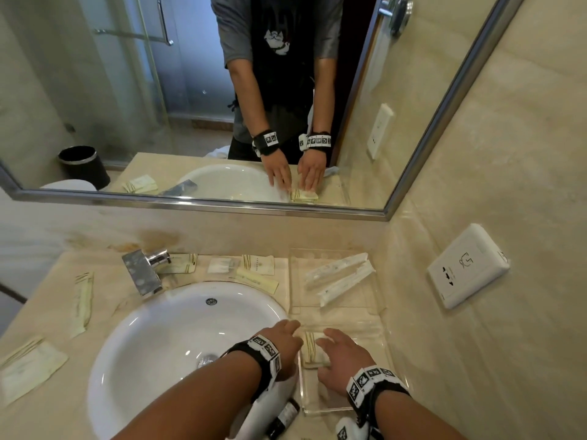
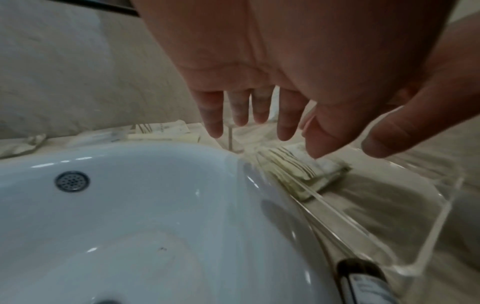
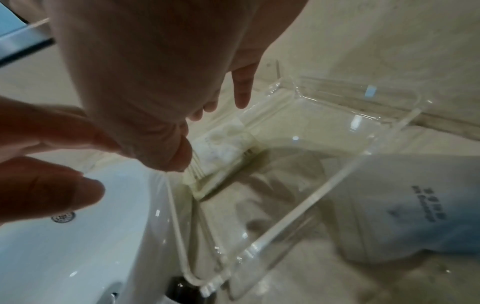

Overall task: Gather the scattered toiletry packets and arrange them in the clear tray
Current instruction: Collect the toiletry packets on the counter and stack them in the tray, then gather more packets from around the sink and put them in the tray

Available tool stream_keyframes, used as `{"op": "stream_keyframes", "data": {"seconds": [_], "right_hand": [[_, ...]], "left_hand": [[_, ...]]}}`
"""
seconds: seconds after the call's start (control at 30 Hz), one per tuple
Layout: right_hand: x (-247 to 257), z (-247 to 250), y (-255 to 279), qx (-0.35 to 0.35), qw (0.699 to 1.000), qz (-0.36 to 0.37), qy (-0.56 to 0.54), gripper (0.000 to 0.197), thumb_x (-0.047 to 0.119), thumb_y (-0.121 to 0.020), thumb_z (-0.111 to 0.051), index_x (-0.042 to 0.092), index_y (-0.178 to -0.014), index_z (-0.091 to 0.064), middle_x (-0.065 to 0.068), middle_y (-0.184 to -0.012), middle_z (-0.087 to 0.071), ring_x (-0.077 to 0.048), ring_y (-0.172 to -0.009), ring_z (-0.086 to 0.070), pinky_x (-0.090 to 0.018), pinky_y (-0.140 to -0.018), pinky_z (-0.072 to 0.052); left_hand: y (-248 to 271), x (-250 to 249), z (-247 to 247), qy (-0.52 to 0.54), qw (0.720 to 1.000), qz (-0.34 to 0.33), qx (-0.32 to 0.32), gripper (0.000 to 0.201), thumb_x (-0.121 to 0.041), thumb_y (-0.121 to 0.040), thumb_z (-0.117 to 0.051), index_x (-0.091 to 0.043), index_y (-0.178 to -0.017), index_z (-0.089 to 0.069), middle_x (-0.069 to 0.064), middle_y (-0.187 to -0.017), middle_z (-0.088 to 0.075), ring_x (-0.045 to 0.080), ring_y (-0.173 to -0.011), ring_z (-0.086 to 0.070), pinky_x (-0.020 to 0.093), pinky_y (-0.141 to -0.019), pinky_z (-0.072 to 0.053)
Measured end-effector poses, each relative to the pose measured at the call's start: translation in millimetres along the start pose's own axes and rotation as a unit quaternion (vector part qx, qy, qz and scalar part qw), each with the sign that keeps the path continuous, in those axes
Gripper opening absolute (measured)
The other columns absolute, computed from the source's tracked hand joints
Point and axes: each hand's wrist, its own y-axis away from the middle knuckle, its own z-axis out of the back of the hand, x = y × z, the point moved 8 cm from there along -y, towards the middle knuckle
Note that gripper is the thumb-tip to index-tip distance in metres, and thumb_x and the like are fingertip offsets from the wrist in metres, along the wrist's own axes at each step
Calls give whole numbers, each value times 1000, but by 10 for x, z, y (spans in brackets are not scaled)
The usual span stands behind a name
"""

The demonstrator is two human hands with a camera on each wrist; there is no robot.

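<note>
The clear tray [image 1: 378, 282] [image 2: 441, 205] [image 3: 311, 209] stands on the counter just right of the sink. A small stack of cream packets with gold stripes [image 1: 313, 349] [image 2: 298, 170] [image 3: 223, 152] lies in its near part. Both hands hover over that stack with straight fingers. My left hand [image 1: 286, 339] [image 2: 259, 107] is at its left edge, and my right hand [image 1: 341, 354] [image 3: 155, 123] covers its right side, fingertips touching it. Two long white packets [image 1: 336, 276] lie in the tray's far part. Loose packets lie behind the sink [image 1: 259, 265] and at the counter's left [image 1: 84, 300] [image 1: 31, 366].
The white sink [image 1: 190, 328] and chrome faucet [image 1: 143, 271] fill the middle of the counter. A dark bottle [image 1: 284, 417] lies at the tray's near left corner. A white bottle [image 3: 415, 205] lies right of the tray. A wall socket [image 1: 467, 265] is on the right wall, a mirror behind.
</note>
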Motion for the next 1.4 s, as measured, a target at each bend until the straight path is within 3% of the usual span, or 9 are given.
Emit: {"op": "stream_keyframes", "data": {"seconds": [0.27,0.63,0.97,1.1,1.3,1.4], "right_hand": [[595,396,-179,-45,999,-13,-16,63,35,-89,-53,31,-151,-38,8,-161,-25,-14,-148,-20,-35,-115,-33],[1261,456,-716,-12,1000,12,10,59,32,-92,-51,30,-150,-39,6,-161,-24,-18,-143,-30,-36,-110,-39],[1243,558,-1506,0,1000,-14,-27,59,33,-91,-52,31,-149,-40,6,-162,-20,-17,-142,-36,-33,-108,-40],[1211,534,-1861,11,999,-22,-39,60,30,-90,-54,31,-148,-42,4,-161,-20,-19,-141,-38,-33,-108,-40],[1213,542,-2349,-4,997,-31,-70,56,23,-90,-49,31,-145,-46,0,-163,-16,-24,-142,-35,-36,-111,-39],[1193,521,-2541,-1,998,-35,-58,63,14,-87,-50,30,-147,-39,-6,-165,-11,-31,-143,-34,-39,-110,-41]], "left_hand": [[424,780,134,60,992,109,-9,56,-29,-93,-51,-19,-147,-39,6,-162,-14,27,-147,-17,42,-116,-29],[668,1705,296,98,975,197,-21,55,-34,-92,-51,-26,-146,-40,1,-157,-25,26,-140,-29,41,-112,-35],[237,2176,417,110,966,233,-19,50,-33,-91,-50,-23,-140,-45,4,-142,-41,28,-128,-39,39,-104,-41],[20,2442,410,135,956,259,-5,50,-31,-91,-48,-24,-140,-44,4,-141,-41,28,-129,-39,43,-106,-41],[-281,2784,415,149,943,297,1,53,-23,-89,-49,-23,-142,-43,5,-146,-37,31,-128,-41,40,-104,-41],[-423,2895,397,164,938,307,4,57,-19,-88,-50,-25,-144,-39,3,-152,-30,34,-130,-39,42,-107,-40]]}}
